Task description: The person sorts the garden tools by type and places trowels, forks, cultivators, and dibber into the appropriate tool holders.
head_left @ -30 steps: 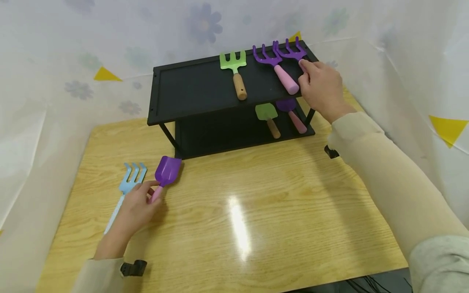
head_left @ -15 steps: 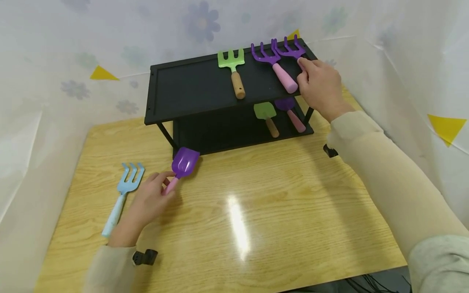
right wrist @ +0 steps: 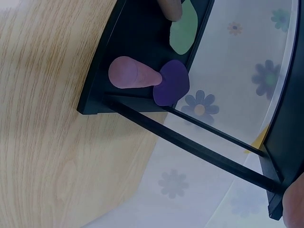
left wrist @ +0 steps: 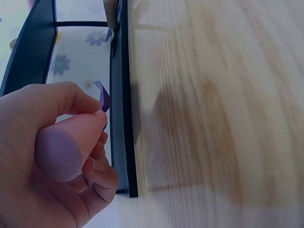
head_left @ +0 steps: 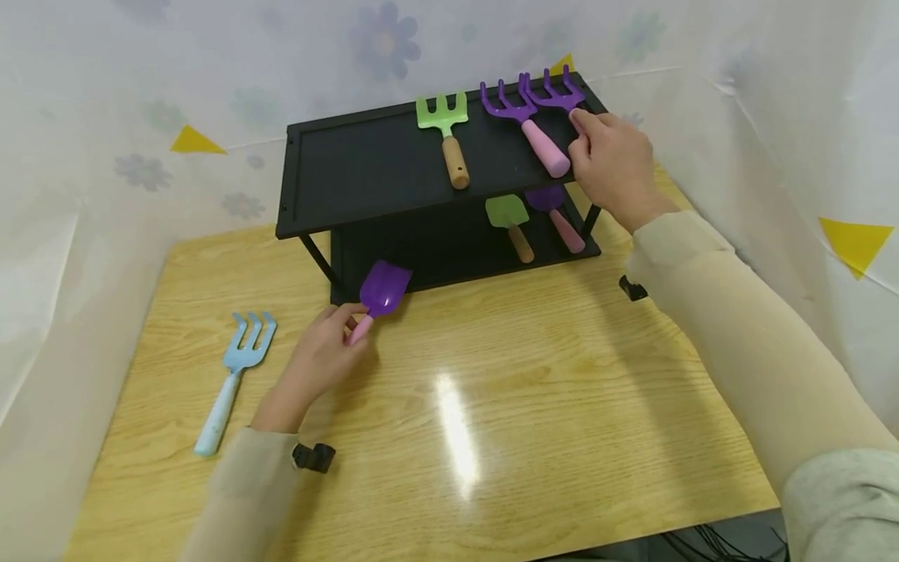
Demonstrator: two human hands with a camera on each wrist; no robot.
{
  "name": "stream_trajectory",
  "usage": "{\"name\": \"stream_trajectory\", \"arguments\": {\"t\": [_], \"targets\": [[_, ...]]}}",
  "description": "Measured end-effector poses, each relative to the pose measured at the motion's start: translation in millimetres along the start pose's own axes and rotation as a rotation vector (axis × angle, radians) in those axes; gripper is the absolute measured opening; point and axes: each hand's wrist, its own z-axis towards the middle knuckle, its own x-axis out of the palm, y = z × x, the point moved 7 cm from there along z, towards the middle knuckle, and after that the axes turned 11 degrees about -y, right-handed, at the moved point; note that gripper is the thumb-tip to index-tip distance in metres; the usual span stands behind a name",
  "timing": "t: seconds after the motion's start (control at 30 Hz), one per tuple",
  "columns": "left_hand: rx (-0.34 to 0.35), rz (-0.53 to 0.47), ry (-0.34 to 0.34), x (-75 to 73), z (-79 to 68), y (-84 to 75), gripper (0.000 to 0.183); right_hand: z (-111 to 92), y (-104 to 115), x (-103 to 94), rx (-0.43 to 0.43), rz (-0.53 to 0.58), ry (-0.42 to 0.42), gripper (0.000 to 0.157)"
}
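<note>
My left hand (head_left: 319, 355) grips the pink handle of a purple hand trowel (head_left: 385, 289), its blade at the front left edge of the lower shelf. In the left wrist view the fingers curl round the pink handle (left wrist: 78, 142). My right hand (head_left: 614, 160) pinches the handle of a purple hand rake (head_left: 562, 100) at the right end of the top shelf. Only a sliver of that hand shows in the right wrist view. Beside it lies a second purple rake (head_left: 546, 150) with a pink handle. A green hand fork (head_left: 456, 160) lies further left.
The black two-tier rack (head_left: 351, 176) stands at the table's back. Its lower shelf holds a green trowel (head_left: 507, 211) and another purple trowel (right wrist: 172, 83) at the right. A light blue hand fork (head_left: 221, 406) lies on the wooden table (head_left: 548, 390) at left.
My left hand has carried the purple trowel rightward and away from me, from beside the blue fork to the lower shelf's front edge. My right hand has stayed at the rake.
</note>
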Motion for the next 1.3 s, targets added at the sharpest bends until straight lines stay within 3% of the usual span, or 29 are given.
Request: {"name": "stream_trajectory", "arguments": {"t": [0.27, 0.97, 1.3], "targets": [[-0.043, -0.022, 0.024, 14.8, 24.5, -14.9, 0.039, 0, 0, -0.3, 0.000, 0.003, -0.008, 0.048], [-0.150, -0.073, 0.018, 46.0, 80.1, -36.3, 0.042, 0, -2, -3.8, -0.001, -0.009, -0.031, 0.048], [-0.205, -0.068, 0.027, 69.3, 107.6, -51.1, 0.040, 0, 0, -0.8, -0.005, -0.008, -0.012, 0.048]]}}
